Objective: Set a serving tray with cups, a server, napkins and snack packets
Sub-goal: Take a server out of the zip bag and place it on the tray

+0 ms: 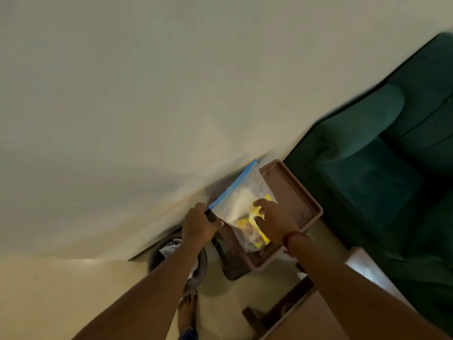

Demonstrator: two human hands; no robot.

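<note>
Over the tray, the zip bag runs lengthwise between the hands, left hand pinching its blue-sealed corner, right hand pressing spread fingers on its middle.

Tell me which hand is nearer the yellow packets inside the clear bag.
Right. The right hand presses on the clear bag directly over the yellow packets. The left hand pinches the bag's blue-sealed edge, off to the side of them.

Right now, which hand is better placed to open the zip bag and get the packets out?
The left hand: it already pinches the blue zip edge of the clear bag. The right hand lies flat on the bag, steadying it over the pink tray, so it is likely better kept there.
</note>
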